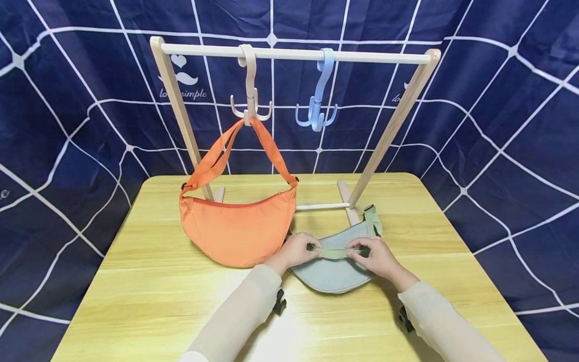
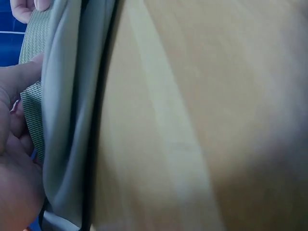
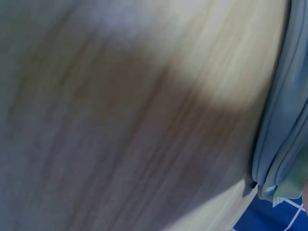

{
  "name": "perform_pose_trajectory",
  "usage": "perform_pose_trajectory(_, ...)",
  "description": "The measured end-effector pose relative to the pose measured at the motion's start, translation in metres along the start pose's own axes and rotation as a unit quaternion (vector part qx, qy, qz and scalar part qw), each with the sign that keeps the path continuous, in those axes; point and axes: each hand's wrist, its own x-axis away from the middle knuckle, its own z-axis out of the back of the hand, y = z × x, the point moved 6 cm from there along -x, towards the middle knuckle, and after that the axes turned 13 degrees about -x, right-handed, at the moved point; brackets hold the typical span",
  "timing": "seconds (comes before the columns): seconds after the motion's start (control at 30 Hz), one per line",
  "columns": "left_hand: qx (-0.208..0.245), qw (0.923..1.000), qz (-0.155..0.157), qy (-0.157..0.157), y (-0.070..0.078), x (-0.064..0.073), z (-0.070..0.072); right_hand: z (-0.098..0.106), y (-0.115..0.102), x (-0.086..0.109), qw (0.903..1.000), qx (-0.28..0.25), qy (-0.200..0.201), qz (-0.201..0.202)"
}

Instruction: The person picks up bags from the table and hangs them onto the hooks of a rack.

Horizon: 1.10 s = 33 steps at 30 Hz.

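A grey-green crescent-shaped shoulder bag (image 1: 336,279) lies low over the table, right of centre in the head view. Its light green webbing strap (image 1: 333,253) runs across the front of it. My left hand (image 1: 299,250) pinches the strap at one end of a short stretch, thumb against fingers. At the other end my right hand (image 1: 376,257) pinches it the same way. The left wrist view shows the ribbed strap (image 2: 33,115) between the thumb and fingers, beside the folded bag (image 2: 67,110). Only the bag's edge (image 3: 279,120) and some strap show in the right wrist view.
A wooden rack (image 1: 294,53) stands at the back of the table (image 1: 154,301). From its bar hang a beige hook (image 1: 251,85) and a blue hook (image 1: 319,95). An orange bag (image 1: 237,229) hangs by its strap from the beige hook, just left of my left hand.
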Motion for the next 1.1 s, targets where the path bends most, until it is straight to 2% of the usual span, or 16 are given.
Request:
perform_pose_trajectory(0.17,0.057,0.9982,0.018,-0.010,0.002,0.001,0.004,0.006,-0.003,-0.004,0.9998,-0.009,0.015,0.003)
perform_pose_trajectory(0.27,0.089,0.9959,0.018,-0.002,0.004,0.000,0.008,0.010,-0.007,-0.007,0.9994,-0.023,0.023,0.011)
perform_pose_trajectory(0.4,0.099,0.9947,0.011,0.022,0.007,-0.002,0.015,0.016,-0.013,-0.011,0.9986,-0.039,0.033,0.010)
perform_pose_trajectory(0.63,0.130,0.9905,0.015,0.042,0.012,-0.005,0.024,0.028,-0.019,-0.018,0.9982,-0.037,0.048,0.005)
perform_pose_trajectory(0.77,0.142,0.9883,0.015,0.052,0.018,-0.008,0.031,0.038,-0.043,-0.024,0.9975,-0.039,0.055,0.020)
perform_pose_trajectory(0.9,0.150,0.9867,0.014,0.062,0.026,-0.011,0.041,0.048,-0.069,-0.032,0.9975,-0.035,0.058,0.017)
perform_pose_trajectory(1.1,0.152,0.9855,0.010,0.076,0.036,-0.016,0.055,0.062,-0.080,-0.041,0.9969,-0.038,0.066,0.020)
